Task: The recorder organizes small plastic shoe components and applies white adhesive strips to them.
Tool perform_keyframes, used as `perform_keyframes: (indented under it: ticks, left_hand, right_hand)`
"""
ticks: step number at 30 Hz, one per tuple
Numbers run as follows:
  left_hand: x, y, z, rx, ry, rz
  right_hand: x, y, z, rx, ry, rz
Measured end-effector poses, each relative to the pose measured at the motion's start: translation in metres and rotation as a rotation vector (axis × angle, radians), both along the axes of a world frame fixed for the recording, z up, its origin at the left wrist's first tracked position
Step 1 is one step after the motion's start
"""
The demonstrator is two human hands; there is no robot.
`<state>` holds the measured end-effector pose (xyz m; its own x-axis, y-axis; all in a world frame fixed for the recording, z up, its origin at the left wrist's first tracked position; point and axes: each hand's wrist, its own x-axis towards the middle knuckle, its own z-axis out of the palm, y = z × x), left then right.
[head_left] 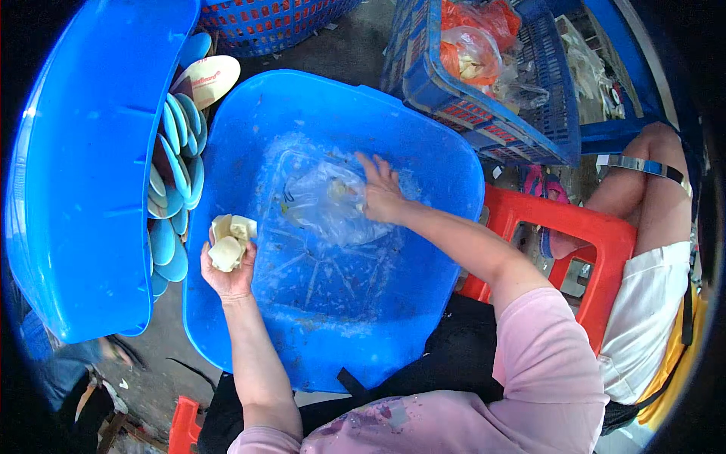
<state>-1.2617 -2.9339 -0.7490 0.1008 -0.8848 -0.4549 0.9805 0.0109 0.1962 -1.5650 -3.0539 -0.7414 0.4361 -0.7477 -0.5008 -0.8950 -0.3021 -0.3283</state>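
Your left hand (227, 281) is grasping a few cream pieces (228, 253) over the left wall of the blue tub (363, 346); its fingers are curling behind them, so their exact number is staying unclear. Your right hand (382, 191) is reaching over the tub's floor, overlapping the right side of a clear bag (325, 219). Its fingers are spreading, but its underside is hiding from view, so you cannot be told whether it is pinching the film. Inside the bag, something pale is showing only hazily through the creases.

At left, a big blue container (91, 174) is running past the top edge and partly covering pale-blue ovals (172, 265). Above, a basket (276, 32) is being cut off by the frame. At upper right, a crate (556, 136) is holding bags whose contents are hard to make out. Your right arm is hiding part of a red stool (556, 212).
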Motion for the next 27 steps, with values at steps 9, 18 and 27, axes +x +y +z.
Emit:
perform_keyframes:
  ticks: [9, 18, 27]
  left_hand:
    - [-0.002, -0.015, -0.005, 0.028, -0.006, 0.013]
    - [-0.012, -0.058, 0.036, 0.127, 0.036, -0.025]
    - [-0.021, -0.054, 0.11, 0.169, 0.12, -0.087]
  right_hand:
    - [0.021, -0.031, -0.023, -0.112, -0.34, 0.021]
    - [-0.002, -0.047, 0.171, 0.173, -0.731, -0.449]
    - [-0.11, -0.198, 0.288, -0.284, -1.337, -1.205]
